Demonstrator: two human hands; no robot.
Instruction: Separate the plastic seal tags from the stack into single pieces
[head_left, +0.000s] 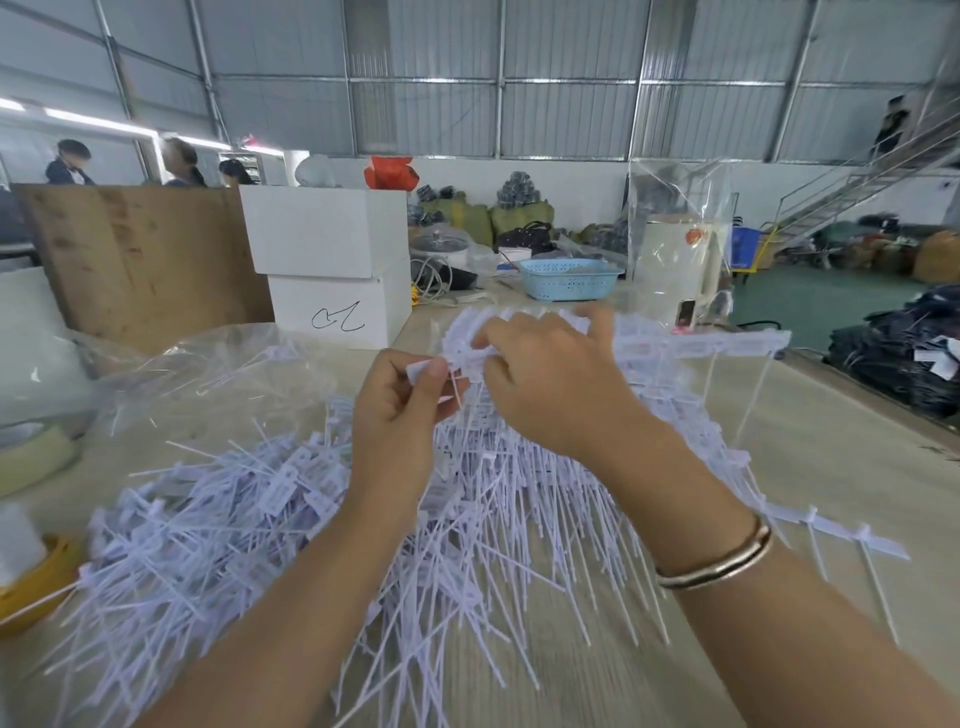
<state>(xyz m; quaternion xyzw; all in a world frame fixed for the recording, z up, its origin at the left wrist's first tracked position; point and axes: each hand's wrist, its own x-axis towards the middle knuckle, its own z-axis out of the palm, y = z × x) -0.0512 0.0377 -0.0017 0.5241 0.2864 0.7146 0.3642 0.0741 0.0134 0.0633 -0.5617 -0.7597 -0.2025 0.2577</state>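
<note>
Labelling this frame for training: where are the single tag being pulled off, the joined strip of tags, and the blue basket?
single tag (422, 370), head view, on its flat flag end.
joined strip of tags (727, 340), head view, on the strip's right stretch.
blue basket (569, 283), head view, on its front wall.

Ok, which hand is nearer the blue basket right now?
The right. The right hand grips the joined strip of tags just in front of the blue basket, while the left hand pinches a single tag lower and further left.
</note>
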